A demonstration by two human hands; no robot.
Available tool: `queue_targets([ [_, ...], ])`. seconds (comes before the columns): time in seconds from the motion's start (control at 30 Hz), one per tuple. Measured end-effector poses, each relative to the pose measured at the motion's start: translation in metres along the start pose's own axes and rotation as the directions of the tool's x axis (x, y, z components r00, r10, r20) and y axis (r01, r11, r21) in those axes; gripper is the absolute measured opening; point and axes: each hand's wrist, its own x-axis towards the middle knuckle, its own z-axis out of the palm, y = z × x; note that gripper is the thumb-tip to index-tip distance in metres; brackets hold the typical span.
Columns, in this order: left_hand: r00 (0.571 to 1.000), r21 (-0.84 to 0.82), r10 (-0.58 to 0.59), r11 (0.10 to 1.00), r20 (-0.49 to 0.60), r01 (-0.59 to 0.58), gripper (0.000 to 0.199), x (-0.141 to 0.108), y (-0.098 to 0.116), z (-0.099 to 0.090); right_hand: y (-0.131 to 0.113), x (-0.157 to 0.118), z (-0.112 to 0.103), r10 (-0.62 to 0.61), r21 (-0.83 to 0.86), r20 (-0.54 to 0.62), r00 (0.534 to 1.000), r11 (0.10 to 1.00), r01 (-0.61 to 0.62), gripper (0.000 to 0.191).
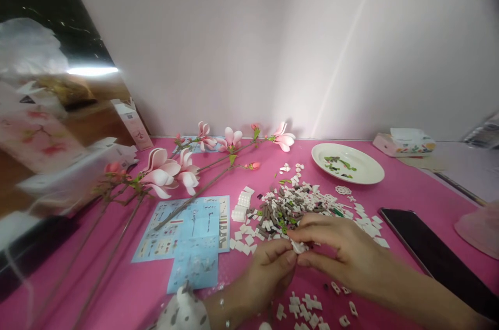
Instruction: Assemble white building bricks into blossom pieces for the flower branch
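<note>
Toward the near edge of the tabletop, itself out of frame, flat white pieces are cut off below. Just beyond, a small white part, outline half covered, sits between left hand and right hand, fingertips of both pinching it. Behind, the right hand partly hides a brick pile; plate near far edge, green bits indistinct.

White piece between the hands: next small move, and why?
I'd probably steady the white piece with the left hand and gently press or adjust it with the right hand. The right pinches it and the left is bunched right beside it, so both are placed for that; its fit is too small to judge.
</note>
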Motion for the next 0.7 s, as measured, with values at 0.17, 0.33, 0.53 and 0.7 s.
queue_targets([
  [0.17,0.998,-0.031,-0.005,1.000,-0.061,0.003,0.033,-0.001,-0.003,0.003,-0.006,-0.001,0.004,0.072,-0.023,0.003,0.997,0.997,-0.071,0.012],
  [0.33,0.995,-0.057,-0.024,0.998,-0.092,0.019,0.029,-0.001,-0.003,0.006,-0.005,-0.002,0.004,0.101,0.060,-0.037,0.994,0.993,-0.099,0.013],
  [0.53,0.990,-0.057,-0.022,0.998,-0.140,0.014,0.033,-0.001,-0.001,0.000,0.044,0.004,-0.013,0.401,0.496,-0.136,0.906,0.819,-0.288,0.030],
  [0.7,0.985,-0.073,-0.050,0.997,-0.167,0.038,0.038,0.001,-0.001,-0.003,0.103,0.016,-0.030,0.592,0.526,-0.202,0.780,0.737,-0.424,0.018],
])
